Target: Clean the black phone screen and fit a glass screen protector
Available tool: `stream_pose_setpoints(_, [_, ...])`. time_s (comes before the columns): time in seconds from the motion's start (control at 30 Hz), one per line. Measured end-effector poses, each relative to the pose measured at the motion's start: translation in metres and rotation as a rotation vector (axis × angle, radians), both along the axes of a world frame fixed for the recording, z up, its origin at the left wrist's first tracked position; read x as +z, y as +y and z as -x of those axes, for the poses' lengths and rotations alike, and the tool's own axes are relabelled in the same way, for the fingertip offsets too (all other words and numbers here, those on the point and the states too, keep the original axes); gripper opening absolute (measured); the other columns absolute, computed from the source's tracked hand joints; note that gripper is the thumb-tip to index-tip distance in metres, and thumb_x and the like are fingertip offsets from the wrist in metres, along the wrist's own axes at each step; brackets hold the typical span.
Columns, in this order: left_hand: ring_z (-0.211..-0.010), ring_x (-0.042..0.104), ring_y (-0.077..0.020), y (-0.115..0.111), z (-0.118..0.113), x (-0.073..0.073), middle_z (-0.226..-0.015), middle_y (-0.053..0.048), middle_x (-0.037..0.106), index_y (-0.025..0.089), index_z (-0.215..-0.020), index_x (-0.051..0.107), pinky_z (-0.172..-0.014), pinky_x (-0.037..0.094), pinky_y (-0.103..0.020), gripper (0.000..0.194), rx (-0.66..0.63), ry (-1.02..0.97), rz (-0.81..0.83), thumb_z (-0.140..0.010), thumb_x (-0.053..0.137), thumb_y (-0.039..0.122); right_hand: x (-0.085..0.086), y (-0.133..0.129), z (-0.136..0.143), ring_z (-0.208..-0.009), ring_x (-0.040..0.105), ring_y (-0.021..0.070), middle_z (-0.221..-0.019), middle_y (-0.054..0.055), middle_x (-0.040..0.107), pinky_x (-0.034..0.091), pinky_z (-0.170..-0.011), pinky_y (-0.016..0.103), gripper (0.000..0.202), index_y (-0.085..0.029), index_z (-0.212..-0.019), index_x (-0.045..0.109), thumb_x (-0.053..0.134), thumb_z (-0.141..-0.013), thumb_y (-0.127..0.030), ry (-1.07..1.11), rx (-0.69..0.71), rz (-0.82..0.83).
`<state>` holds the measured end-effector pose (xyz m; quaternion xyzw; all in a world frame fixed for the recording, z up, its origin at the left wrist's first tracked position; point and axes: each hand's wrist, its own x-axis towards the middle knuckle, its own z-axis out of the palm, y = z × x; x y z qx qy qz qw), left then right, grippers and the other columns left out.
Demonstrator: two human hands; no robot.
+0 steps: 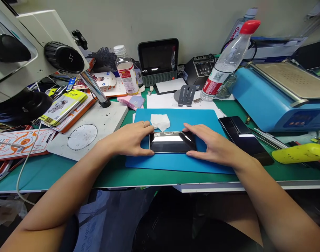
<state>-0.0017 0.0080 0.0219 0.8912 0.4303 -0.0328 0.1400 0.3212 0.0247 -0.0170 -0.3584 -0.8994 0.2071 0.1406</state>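
Note:
A smartphone [172,142] with a dark, glossy face lies sideways on a blue mat [160,162]. Its left end is gripped between the thumb and fingers of my left hand [132,138], which wears a ring. At the right end, my right hand [212,143] holds the phone the same way, thumb on the near edge and fingers on the far edge. Just beyond the phone is a crumpled white tissue [160,122]. A second dark phone [244,140] rests to the right of my right hand.
A microscope [44,52] on a white base [96,122] stands left, beside stacked boxes [63,106]. Behind are a drink bottle [127,73], a screen device [158,57], a phone stand [186,95] and a red-capped bottle [223,70]. At right sit a blue machine [275,101] and a yellow-handled tool [299,153].

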Motion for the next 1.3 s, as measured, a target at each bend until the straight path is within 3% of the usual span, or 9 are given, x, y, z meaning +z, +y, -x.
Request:
stream_pose_setpoints(0.23, [-0.099, 0.061, -0.0267, 0.0009, 0.0011, -0.0029, -0.113, -0.007, 0.061, 0.02, -0.115, 0.058, -0.081, 0.046, -0.035, 0.051, 0.019, -0.018, 0.009, -0.084, 0.066, 0.06, -0.0008, 0.0037, -0.0034, -0.134, 0.057, 0.0388, -0.149, 0.015, 0.058, 0.052, -0.108, 0.057, 0.096, -0.025, -0.161, 0.035, 0.071, -0.082, -0.065, 0.01, -0.041, 0.1])
stream_pose_setpoints(0.5, [-0.104, 0.061, -0.0267, 0.0012, 0.0039, -0.0004, -0.117, -0.007, 0.063, 0.02, -0.121, 0.058, -0.087, 0.046, -0.035, 0.06, 0.041, -0.053, 0.046, -0.081, 0.072, 0.062, -0.003, 0.005, -0.0047, -0.138, 0.053, 0.0389, -0.151, 0.015, 0.055, 0.048, -0.113, 0.059, 0.093, -0.025, -0.16, 0.038, 0.071, -0.083, -0.064, 0.01, -0.035, 0.105])
stream_pose_setpoints(0.83, [-0.109, 0.063, -0.0275, 0.0024, 0.0063, -0.0009, -0.121, -0.007, 0.064, 0.021, -0.128, 0.058, -0.09, 0.048, -0.035, 0.065, 0.041, -0.064, 0.055, -0.079, 0.074, 0.06, -0.0027, 0.0052, -0.0047, -0.133, 0.057, 0.0385, -0.148, 0.015, 0.058, 0.052, -0.107, 0.057, 0.088, -0.024, -0.158, 0.043, 0.071, -0.084, -0.063, 0.049, -0.035, 0.06])
stream_pose_setpoints(1.2, [-0.107, 0.063, -0.0279, 0.0032, 0.0063, 0.0013, -0.122, -0.009, 0.065, 0.021, -0.13, 0.058, -0.09, 0.049, -0.036, 0.066, 0.043, -0.059, 0.073, -0.082, 0.068, 0.065, -0.0035, 0.0064, -0.0044, -0.136, 0.055, 0.0381, -0.147, 0.016, 0.059, 0.05, -0.109, 0.059, 0.085, -0.025, -0.156, 0.045, 0.071, -0.084, -0.063, 0.034, 0.004, 0.036])
stream_pose_setpoints(1.3, [-0.108, 0.063, -0.0276, 0.0032, 0.0052, 0.0031, -0.12, -0.009, 0.065, 0.02, -0.128, 0.06, -0.093, 0.048, -0.037, 0.053, 0.058, -0.081, 0.093, -0.096, 0.049, 0.061, -0.0025, 0.006, -0.0031, -0.135, 0.055, 0.0382, -0.146, 0.016, 0.059, 0.051, -0.108, 0.058, 0.085, -0.024, -0.156, 0.047, 0.07, -0.085, -0.063, 0.037, 0.006, 0.043])
